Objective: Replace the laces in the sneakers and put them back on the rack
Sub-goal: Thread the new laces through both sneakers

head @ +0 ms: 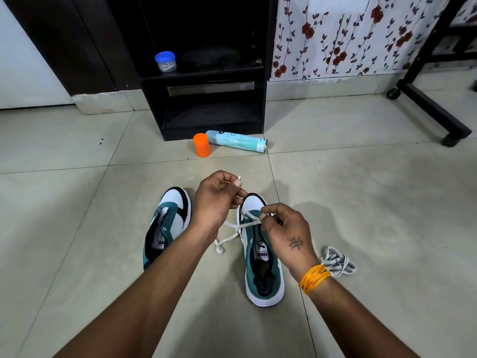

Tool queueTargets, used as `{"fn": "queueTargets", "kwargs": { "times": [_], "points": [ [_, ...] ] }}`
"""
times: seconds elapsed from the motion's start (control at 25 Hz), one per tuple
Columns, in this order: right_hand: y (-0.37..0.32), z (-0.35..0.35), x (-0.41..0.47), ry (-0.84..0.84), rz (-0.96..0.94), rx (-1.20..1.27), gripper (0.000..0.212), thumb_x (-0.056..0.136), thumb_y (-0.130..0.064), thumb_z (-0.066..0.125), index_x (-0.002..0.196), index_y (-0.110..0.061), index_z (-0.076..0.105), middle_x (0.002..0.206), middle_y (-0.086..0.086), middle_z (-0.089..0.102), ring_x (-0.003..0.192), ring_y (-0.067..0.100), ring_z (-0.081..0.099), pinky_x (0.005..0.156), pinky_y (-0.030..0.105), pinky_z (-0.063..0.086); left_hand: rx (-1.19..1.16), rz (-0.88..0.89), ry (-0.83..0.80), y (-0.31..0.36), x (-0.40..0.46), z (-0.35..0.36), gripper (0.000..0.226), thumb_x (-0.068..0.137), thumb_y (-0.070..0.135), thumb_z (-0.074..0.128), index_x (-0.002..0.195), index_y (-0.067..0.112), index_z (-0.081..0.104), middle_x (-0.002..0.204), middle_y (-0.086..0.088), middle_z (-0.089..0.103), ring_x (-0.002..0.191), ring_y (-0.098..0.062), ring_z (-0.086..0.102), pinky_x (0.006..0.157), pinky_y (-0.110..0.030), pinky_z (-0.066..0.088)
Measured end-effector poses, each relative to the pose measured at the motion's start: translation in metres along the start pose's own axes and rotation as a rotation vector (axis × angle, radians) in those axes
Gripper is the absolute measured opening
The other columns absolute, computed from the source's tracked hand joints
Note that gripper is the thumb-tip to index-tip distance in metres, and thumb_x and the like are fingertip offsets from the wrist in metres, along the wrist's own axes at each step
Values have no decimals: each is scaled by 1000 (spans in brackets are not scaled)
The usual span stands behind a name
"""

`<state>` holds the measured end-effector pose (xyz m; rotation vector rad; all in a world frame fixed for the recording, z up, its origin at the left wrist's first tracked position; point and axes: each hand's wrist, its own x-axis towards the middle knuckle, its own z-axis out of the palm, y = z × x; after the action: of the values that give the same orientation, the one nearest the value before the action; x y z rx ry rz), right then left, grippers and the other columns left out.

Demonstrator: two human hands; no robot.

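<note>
- Sneakers on tile floor [77,202], toes twd black rack [206,99]; left sneaker [167,223] unlaced, "PUMA" on insole.
- Left hand [216,200] pinches white lace [232,233] tip, raised.
- Right sneaker [260,254], "PUMA" insole; lace thru front eyelets.
- Right hand [286,233] pinches lace at eyelets.
- Old laces [338,262] bundled just right of wrist.

Bare forearms; orange thread wristband [314,278], hand tattoo [296,243]

Both hands [216,200] on sneaker's [262,257] white lace [233,232]
</note>
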<state>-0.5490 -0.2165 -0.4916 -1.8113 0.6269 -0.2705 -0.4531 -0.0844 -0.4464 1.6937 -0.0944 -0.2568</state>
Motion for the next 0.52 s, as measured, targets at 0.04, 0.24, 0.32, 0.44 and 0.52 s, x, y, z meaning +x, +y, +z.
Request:
{"fn": "queueTargets", "kwargs": {
  "times": [0.04,0.24,0.32,0.44,0.52],
  "points": [
    [4,-7,0,43,26,-34,8,90,-24,70,93,-30,73,75,-8,69,70,12,64,69,29,51,54,-1,-18,-7,0,2,9,100,12,65,91,10,68,76,-5,74,60,-13,61,64,-27,53],
    [18,-12,-12,-178,91,-271,42,77,-34,77,117,-34,62,109,-8,58,100,14,60,84,31,50,427,91,-100,-42,-11,30,10,91,16,73,81,18,74,76,5,73,72,-14,67,75,-37,56],
    [26,-3,-17,-158,6,-359,52,76,-37,76,124,-31,60,111,-5,55,101,17,58,86,33,50,573,185,-113,-49,-21,39,8,89,17,73,82,21,75,82,8,73,79,-11,66,77,-33,53],
    [26,0,-15,-53,-28,-252,45,81,-32,72,124,-30,60,108,-7,58,100,16,59,82,29,46,615,238,-69,-54,-26,40,13,87,15,70,80,26,72,85,9,69,81,-9,63,76,-30,50],
    [22,-4,-4,2,-27,-183,38,86,-27,67,124,-31,61,100,-9,66,93,14,63,80,29,47,530,208,13,-52,-23,32,13,88,14,69,79,23,71,79,10,69,73,-4,61,70,-27,47]
  ]
}}
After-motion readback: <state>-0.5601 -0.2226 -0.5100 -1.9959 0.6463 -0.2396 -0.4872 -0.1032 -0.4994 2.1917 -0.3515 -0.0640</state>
